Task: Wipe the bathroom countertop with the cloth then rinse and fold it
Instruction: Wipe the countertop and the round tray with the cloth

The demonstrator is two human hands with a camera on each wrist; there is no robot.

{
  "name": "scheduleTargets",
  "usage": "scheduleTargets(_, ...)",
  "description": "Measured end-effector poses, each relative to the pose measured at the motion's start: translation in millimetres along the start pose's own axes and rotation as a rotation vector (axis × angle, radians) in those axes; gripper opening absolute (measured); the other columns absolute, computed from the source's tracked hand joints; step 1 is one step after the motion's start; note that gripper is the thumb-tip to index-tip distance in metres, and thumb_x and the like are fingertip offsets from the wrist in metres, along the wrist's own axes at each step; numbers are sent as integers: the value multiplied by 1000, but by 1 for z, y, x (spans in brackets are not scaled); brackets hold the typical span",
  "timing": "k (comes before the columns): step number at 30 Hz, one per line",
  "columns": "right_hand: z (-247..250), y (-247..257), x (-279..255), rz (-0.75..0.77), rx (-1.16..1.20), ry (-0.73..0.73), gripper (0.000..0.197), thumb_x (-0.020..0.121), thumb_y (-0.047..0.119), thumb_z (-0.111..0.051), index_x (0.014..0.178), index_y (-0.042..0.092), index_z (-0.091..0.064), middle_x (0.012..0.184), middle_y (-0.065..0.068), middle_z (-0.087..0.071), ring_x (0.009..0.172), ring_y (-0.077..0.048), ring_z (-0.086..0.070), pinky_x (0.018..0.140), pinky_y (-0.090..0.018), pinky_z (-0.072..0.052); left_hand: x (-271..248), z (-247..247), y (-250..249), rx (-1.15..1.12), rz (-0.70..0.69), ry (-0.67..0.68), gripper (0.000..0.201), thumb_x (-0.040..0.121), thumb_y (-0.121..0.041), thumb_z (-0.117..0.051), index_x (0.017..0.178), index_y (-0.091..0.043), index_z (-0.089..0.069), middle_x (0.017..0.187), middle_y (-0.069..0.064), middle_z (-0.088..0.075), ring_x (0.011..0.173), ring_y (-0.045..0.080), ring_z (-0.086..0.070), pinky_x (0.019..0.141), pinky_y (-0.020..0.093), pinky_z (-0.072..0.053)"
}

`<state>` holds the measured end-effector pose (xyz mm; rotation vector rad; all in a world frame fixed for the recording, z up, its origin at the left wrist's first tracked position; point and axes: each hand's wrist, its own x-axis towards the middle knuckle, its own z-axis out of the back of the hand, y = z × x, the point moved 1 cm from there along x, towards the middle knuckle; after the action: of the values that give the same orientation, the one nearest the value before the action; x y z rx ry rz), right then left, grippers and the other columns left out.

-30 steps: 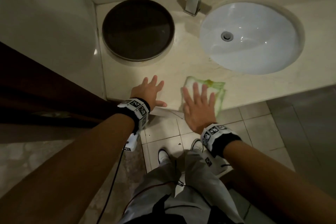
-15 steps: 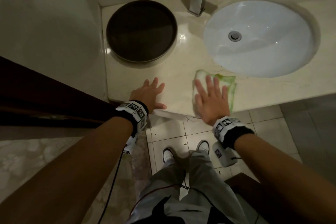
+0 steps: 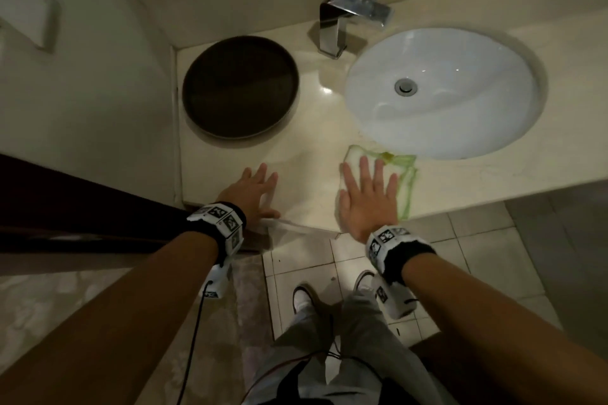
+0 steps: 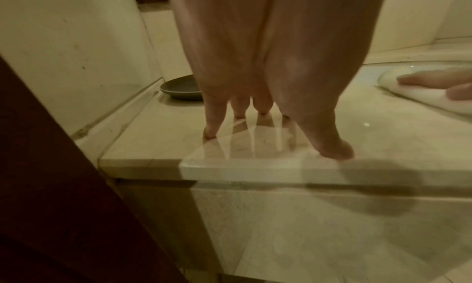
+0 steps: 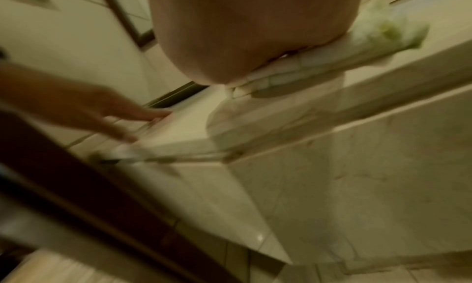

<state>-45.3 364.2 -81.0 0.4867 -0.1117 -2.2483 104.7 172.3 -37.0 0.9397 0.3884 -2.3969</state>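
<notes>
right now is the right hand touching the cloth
Touching. The head view shows the right hand spread flat on the cloth; the right wrist view shows the palm pressed onto it with no gap.

round tray (image 3: 240, 87) at the countertop's (image 3: 316, 128) back left, tap (image 3: 342, 26) behind, basin (image 3: 444, 92) to its right — cloth (image 3: 406, 174) at the front edge under the right hand (image 3: 367, 197), left hand (image 3: 251, 189) flat beside it

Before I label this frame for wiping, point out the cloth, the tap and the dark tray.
cloth (image 3: 406, 181): head view, green edge showing right of the pressing hand.
tap (image 3: 332, 33): head view, upright chrome body behind the basin.
dark tray (image 3: 240, 85): head view, middle of its round floor.
</notes>
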Motion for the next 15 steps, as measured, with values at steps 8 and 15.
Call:
scheduleTargets(8,-16,6,-31,272,-34,42,57,99,44,-12,154,31,-2,163,-3,6,148,-28,13,118,-54,5,7,11,-67,-45,52,-188,58,94,-40,-53,148,-29,-34,159,-3,-23,142,19,-28,114,35,-25)
scheduleTargets(15,10,-80,-31,198,-34,16,61,96,50,-5,154,33,1,162,0,7,148,-22,14,119,-50,7,27,27,-144,-66,-103,-202,57,96,-39,-50,149,-29,-31,159,-5,-22,144,17,-24,116,34,-24)
